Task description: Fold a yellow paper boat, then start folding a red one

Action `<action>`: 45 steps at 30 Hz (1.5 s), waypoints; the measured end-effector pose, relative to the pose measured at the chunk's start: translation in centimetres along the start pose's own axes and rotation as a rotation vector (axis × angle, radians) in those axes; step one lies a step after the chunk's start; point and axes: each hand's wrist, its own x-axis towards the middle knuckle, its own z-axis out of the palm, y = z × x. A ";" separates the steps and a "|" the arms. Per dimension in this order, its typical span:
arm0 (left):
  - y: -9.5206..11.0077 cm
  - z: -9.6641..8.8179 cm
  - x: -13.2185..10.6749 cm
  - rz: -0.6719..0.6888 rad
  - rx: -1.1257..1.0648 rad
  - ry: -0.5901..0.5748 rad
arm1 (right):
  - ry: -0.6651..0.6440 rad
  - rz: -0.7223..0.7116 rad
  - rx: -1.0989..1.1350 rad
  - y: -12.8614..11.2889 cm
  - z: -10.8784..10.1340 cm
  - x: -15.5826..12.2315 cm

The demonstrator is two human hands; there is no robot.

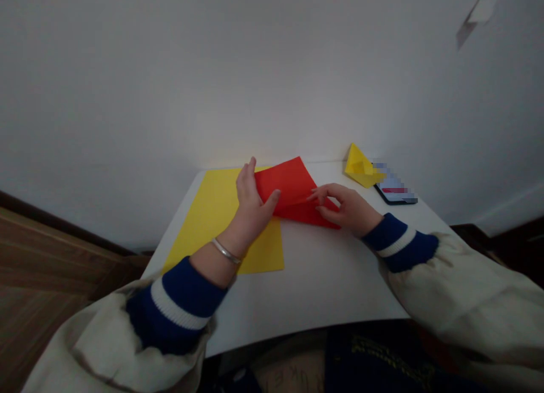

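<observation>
A folded sheet of red paper is held at a tilt above the table, with a fold running along its lower part. My left hand grips its left end, the thumb along the lower edge and the fingers upright at the side. At the right part of the paper, my right hand has its fingers curled, fingertips on the fold and thumb near the lower right corner. Under the left hand and forearm lies a flat sheet of yellow paper, partly covered by them.
A folded yellow paper boat stands at the back right, touching or overlapping a phone with a blurred screen. The white table meets a plain wall behind. Brown wooden furniture is at the left.
</observation>
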 end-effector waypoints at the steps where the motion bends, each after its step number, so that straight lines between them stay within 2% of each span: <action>1: 0.2 -0.4 0.0 0.065 0.136 0.017 | 0.003 0.055 -0.003 -0.1 0.0 -0.1; 3: 0.9 -0.9 0.0 0.180 0.329 -0.084 | 0.014 0.148 -0.012 -0.2 0.1 -0.3; 6: 1.7 -1.3 -0.1 0.254 0.395 -0.360 | 0.051 0.199 -0.014 -0.2 0.2 -0.4; 8: 2.0 -1.2 -0.2 0.207 0.388 -0.507 | 0.071 0.197 0.000 -0.1 0.1 -0.5; 10: 2.1 -1.1 -0.3 0.100 0.369 -0.560 | 0.072 0.189 0.048 0.1 -0.1 -0.5; 14: 2.0 -1.3 -0.4 -0.079 0.294 -0.505 | 0.030 0.215 0.175 0.4 -0.9 -0.5; 20: 1.6 -1.8 -0.3 -0.163 0.136 -0.447 | 0.165 0.299 0.390 1.1 -0.7 -0.2; 23: 1.8 -1.9 -0.2 -0.229 0.140 -0.397 | 0.138 0.338 0.518 1.7 0.0 -0.2; 26: 1.9 -1.9 -0.1 -0.268 0.181 -0.372 | 0.022 0.416 0.313 2.1 0.3 -0.1; 29: 1.8 -1.7 -0.1 -0.275 0.204 -0.364 | -0.031 0.457 0.101 2.2 0.1 0.0; 34: 1.0 -1.1 -0.3 -0.305 0.140 -0.440 | -0.048 0.421 -0.084 2.0 0.0 0.1; 38: 0.6 -0.9 -0.3 -0.341 0.181 -0.479 | -0.074 0.390 -0.175 2.1 0.3 0.0; 45: 0.4 -0.9 -0.2 -0.232 0.327 -0.480 | -0.160 0.390 -0.451 1.8 0.2 -0.1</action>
